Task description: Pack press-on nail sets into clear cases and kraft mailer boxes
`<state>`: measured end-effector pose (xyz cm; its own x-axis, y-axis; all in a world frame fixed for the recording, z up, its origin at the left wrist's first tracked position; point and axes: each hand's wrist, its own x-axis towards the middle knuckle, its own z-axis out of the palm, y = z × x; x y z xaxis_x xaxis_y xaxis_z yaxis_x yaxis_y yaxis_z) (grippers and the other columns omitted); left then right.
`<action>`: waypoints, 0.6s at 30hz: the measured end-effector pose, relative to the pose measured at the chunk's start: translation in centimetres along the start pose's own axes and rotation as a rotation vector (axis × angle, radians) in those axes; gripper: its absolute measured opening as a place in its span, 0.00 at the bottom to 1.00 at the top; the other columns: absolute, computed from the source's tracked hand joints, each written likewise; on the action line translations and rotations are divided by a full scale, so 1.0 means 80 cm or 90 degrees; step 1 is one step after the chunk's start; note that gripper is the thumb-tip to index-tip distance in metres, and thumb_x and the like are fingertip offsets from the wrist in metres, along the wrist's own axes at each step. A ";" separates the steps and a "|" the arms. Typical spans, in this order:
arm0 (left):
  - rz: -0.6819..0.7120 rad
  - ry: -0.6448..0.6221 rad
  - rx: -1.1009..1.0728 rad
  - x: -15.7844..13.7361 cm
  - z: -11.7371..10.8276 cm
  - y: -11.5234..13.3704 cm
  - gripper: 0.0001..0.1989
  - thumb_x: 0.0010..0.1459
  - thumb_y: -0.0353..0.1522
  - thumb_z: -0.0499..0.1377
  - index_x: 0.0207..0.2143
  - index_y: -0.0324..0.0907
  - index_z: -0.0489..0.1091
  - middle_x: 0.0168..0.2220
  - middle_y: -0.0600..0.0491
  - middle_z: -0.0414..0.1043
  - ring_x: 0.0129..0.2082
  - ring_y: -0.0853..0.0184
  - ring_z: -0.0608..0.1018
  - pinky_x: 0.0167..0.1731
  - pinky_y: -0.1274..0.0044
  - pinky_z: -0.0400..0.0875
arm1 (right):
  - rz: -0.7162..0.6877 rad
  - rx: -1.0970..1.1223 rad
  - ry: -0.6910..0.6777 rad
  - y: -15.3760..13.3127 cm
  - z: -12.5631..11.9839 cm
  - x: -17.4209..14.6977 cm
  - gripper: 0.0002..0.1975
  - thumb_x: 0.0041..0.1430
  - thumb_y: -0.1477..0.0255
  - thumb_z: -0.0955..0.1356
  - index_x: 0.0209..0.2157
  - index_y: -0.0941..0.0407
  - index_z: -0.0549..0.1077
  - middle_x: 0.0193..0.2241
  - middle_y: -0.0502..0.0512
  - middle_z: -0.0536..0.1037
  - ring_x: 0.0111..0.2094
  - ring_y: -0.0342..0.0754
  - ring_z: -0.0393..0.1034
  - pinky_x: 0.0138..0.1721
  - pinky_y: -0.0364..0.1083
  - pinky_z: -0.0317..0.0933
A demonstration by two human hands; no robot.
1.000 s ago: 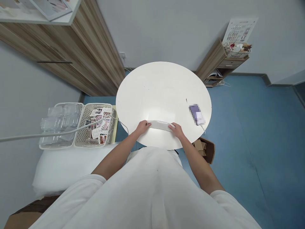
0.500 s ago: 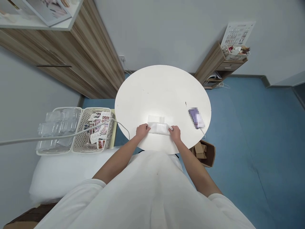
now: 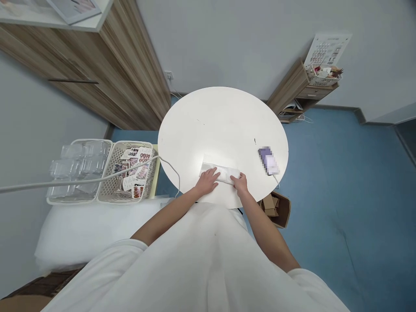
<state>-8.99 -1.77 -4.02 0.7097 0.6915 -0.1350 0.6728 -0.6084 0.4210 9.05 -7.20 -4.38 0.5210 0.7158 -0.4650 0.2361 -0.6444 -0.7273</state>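
Note:
A flat white folded packet [image 3: 225,173], slightly shiny, lies near the front edge of the round white table [image 3: 224,125]. It slants a little, its right end nearer to me. My left hand [image 3: 207,182] rests on the packet's left part, fingers spread and pressing flat. At the right end, the thumb and fingers of my right hand [image 3: 240,183] pinch the packet's edge. What the packet contains, if anything, cannot be seen.
A blurred purple phone-like object [image 3: 268,158] with a cable lies at the table's right. On the left stand a basket of nail sets [image 3: 107,195] and one of clear plastic boxes [image 3: 73,199]. A pale cable [image 3: 130,172] crosses there. A carton [image 3: 286,210] sits on the floor.
My left hand has let go of the packet's left edge and moved right, now flat on top. The packet has tilted, and its upper flap looks folded down.

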 end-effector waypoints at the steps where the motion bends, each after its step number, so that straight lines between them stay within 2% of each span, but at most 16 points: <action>1: -0.002 -0.007 -0.006 -0.001 0.001 0.000 0.24 0.55 0.35 0.53 0.55 0.47 0.56 0.60 0.47 0.51 0.57 0.55 0.58 0.50 0.65 0.57 | 0.035 0.040 -0.017 -0.004 -0.001 0.000 0.26 0.48 0.64 0.65 0.49 0.59 0.61 0.46 0.64 0.71 0.41 0.51 0.70 0.35 0.46 0.65; 3: 0.001 -0.020 -0.016 -0.005 0.003 -0.001 0.25 0.55 0.36 0.53 0.56 0.47 0.56 0.61 0.47 0.50 0.57 0.55 0.57 0.50 0.64 0.57 | 0.096 0.099 -0.039 -0.009 -0.004 -0.003 0.20 0.45 0.65 0.67 0.41 0.58 0.66 0.42 0.61 0.74 0.38 0.50 0.71 0.34 0.45 0.65; 5: 0.006 -0.030 -0.027 -0.009 0.004 0.000 0.25 0.55 0.37 0.54 0.56 0.48 0.56 0.61 0.47 0.49 0.57 0.55 0.57 0.51 0.64 0.57 | 0.068 0.110 -0.042 -0.009 -0.007 -0.011 0.16 0.44 0.65 0.68 0.36 0.57 0.67 0.40 0.58 0.75 0.38 0.49 0.71 0.35 0.44 0.65; 8: 0.023 -0.039 -0.039 -0.017 0.007 0.003 0.26 0.54 0.38 0.54 0.56 0.48 0.56 0.61 0.47 0.48 0.57 0.54 0.57 0.51 0.64 0.57 | 0.042 0.126 -0.005 -0.003 -0.010 -0.026 0.21 0.41 0.66 0.69 0.39 0.55 0.64 0.41 0.56 0.73 0.39 0.48 0.70 0.36 0.44 0.65; 10: 0.040 -0.047 -0.039 -0.021 0.009 0.006 0.27 0.53 0.38 0.55 0.56 0.47 0.55 0.61 0.46 0.48 0.57 0.53 0.57 0.50 0.64 0.57 | 0.075 0.125 0.025 0.001 -0.010 -0.035 0.23 0.42 0.67 0.68 0.42 0.55 0.62 0.42 0.58 0.73 0.39 0.49 0.70 0.33 0.44 0.65; 13: 0.047 -0.055 -0.037 -0.023 0.012 0.008 0.28 0.52 0.38 0.56 0.56 0.46 0.56 0.61 0.44 0.48 0.56 0.53 0.58 0.50 0.63 0.57 | 0.114 0.134 0.029 0.001 -0.006 -0.041 0.17 0.45 0.67 0.66 0.39 0.56 0.64 0.40 0.59 0.73 0.36 0.49 0.70 0.29 0.44 0.65; 15: 0.049 -0.057 -0.044 -0.023 0.011 0.009 0.28 0.52 0.38 0.56 0.56 0.46 0.56 0.60 0.44 0.48 0.56 0.53 0.58 0.49 0.63 0.57 | 0.079 0.138 0.001 -0.004 -0.001 -0.042 0.13 0.46 0.67 0.64 0.36 0.56 0.66 0.38 0.58 0.74 0.35 0.47 0.70 0.29 0.43 0.65; 18: 0.047 -0.065 -0.068 -0.021 0.007 0.010 0.30 0.50 0.37 0.57 0.56 0.46 0.55 0.60 0.44 0.49 0.56 0.52 0.58 0.50 0.63 0.57 | -0.017 0.077 -0.067 -0.015 0.010 -0.041 0.14 0.47 0.67 0.64 0.37 0.56 0.68 0.35 0.55 0.74 0.35 0.47 0.69 0.33 0.44 0.65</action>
<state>-9.52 -3.61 -3.94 0.7778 0.5998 -0.1877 0.5955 -0.6079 0.5252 6.37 -8.59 -2.38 0.4254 0.7602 -0.4910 0.1450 -0.5928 -0.7922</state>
